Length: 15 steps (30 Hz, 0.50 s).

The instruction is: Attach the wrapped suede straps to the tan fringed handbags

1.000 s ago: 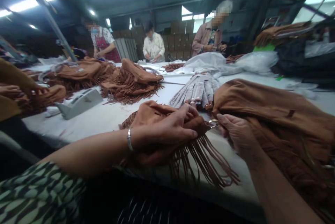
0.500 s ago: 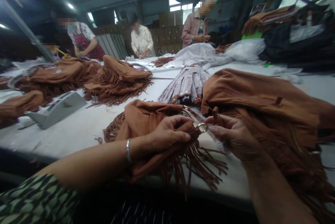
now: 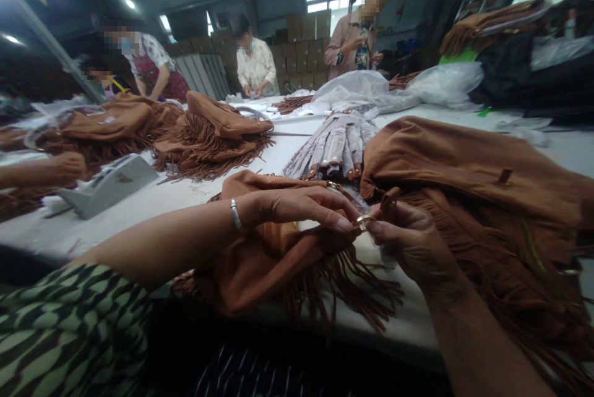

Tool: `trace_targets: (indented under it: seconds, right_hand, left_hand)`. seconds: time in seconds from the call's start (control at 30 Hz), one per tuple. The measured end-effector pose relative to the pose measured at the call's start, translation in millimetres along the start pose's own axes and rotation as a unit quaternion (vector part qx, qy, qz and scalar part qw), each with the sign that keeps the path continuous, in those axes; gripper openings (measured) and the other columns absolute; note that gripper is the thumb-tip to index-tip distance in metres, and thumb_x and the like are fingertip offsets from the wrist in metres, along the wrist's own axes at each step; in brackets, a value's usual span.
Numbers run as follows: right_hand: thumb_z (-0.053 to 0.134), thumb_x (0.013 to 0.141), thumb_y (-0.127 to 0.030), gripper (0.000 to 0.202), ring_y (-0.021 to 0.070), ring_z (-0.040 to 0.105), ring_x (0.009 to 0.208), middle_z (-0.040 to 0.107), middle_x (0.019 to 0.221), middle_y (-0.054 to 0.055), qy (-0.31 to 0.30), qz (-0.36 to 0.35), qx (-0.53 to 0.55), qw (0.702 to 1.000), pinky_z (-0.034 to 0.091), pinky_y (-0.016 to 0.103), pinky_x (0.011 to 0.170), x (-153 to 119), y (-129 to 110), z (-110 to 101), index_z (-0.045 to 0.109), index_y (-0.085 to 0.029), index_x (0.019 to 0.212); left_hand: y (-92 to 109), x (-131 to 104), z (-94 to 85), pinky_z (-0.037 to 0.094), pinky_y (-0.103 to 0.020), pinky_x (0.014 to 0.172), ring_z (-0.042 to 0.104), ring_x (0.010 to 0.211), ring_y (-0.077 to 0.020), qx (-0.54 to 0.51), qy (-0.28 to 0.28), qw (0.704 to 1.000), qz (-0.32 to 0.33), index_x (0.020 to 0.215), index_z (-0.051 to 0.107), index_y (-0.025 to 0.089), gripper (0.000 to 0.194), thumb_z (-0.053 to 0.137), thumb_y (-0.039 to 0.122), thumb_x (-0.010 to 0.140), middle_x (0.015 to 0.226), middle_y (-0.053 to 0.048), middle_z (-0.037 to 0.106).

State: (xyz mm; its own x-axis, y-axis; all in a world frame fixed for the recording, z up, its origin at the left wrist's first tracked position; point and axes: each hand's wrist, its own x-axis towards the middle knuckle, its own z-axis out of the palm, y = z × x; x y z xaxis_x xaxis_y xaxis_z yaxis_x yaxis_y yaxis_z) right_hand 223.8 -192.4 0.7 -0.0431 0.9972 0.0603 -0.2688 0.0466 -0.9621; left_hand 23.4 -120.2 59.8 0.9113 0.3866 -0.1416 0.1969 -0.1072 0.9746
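Note:
A brown fringed bag (image 3: 260,261) lies at the near edge of the table in front of me. My left hand (image 3: 315,208) reaches over it, fingertips pressed together at a small metal ring (image 3: 364,222). On the other side, my right hand (image 3: 408,233) pinches the ring between thumb and finger, and a short brown strap (image 3: 390,197) stands up from its fingers. The ring sits between both sets of fingertips, just above the bag's fringe (image 3: 366,289).
Large brown bag (image 3: 455,156) at right; wrapped straps (image 3: 331,146) behind my hands. Left: grey tape dispenser (image 3: 111,183), more fringed bags (image 3: 213,137) and another person's hand (image 3: 69,168). Several people work across the white table (image 3: 283,153); plastic bags (image 3: 352,88) lie near them.
My left hand has moved off the bag's brown leather to the ring, its fingers straighter. The bag's near part has sagged left. Another person's forearm has come in at the left.

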Motion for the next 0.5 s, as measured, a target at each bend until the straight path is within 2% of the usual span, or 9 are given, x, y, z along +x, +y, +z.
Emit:
trace_targets:
  seconds: [0.07,0.13,0.2,0.3,0.37,0.5]
  right_hand:
    - [0.085,0.056,-0.025,0.022,0.0081,0.046,0.044,0.056,0.054,-0.002,-0.004,-0.011,-0.016,1.0,0.032,0.019,0.036,-1,0,-2,0.068,-0.016,0.068]
    - [0.086,0.055,-0.024,0.021,0.0106,0.052,0.05,0.059,0.057,0.0,-0.022,-0.018,-0.029,0.999,0.039,0.02,0.042,-3,0,-3,0.07,-0.017,0.067]
    - [0.086,0.056,-0.023,0.019,0.0112,0.053,0.054,0.06,0.059,0.0,-0.041,-0.021,-0.039,0.998,0.044,0.022,0.048,-5,0,-5,0.072,-0.017,0.067]
    - [0.085,0.059,-0.022,0.017,0.0102,0.053,0.054,0.059,0.06,-0.001,-0.057,-0.019,-0.051,0.997,0.044,0.021,0.049,-8,0,-7,0.073,-0.017,0.07]
    - [0.085,0.06,-0.02,0.015,0.0097,0.053,0.054,0.06,0.062,-0.001,-0.065,-0.018,-0.054,0.996,0.044,0.02,0.049,-9,0,-7,0.074,-0.018,0.071]
    - [0.084,0.061,-0.02,0.012,0.0095,0.055,0.055,0.062,0.062,0.0,-0.076,-0.021,-0.068,0.995,0.045,0.02,0.051,-8,-1,-7,0.075,-0.019,0.069]
  left_hand:
    - [-6,7,2.7,0.042,-0.026,0.091,0.058,0.096,-0.0162,-0.058,-0.045,0.997,-0.034,0.09,0.068,0.016,0.024,0.074,0.029,0.071,0.094,-0.001,0.065]
    - [-17,10,13.7,0.043,-0.025,0.085,0.057,0.087,-0.0139,-0.145,-0.053,0.988,-0.031,0.089,0.066,0.015,0.028,0.074,0.035,0.071,0.089,-0.001,0.062]
    - [-27,9,28.3,0.042,-0.023,0.076,0.054,0.077,-0.011,-0.217,-0.023,0.976,-0.008,0.087,0.063,0.015,0.029,0.073,0.038,0.073,0.083,0.0,0.059]
    - [-35,3,44.6,0.037,-0.019,0.066,0.048,0.068,-0.0067,-0.264,0.048,0.963,0.023,0.083,0.059,0.015,0.025,0.072,0.035,0.075,0.076,0.002,0.053]
    - [-35,0,47.2,0.035,-0.018,0.065,0.046,0.068,-0.0062,-0.275,0.057,0.959,0.024,0.083,0.059,0.014,0.025,0.073,0.033,0.075,0.075,0.002,0.052]
    - [-36,-2,42.2,0.033,-0.019,0.06,0.045,0.063,-0.0065,-0.296,0.016,0.955,-0.011,0.086,0.064,0.013,0.028,0.075,0.035,0.072,0.073,0.001,0.054]
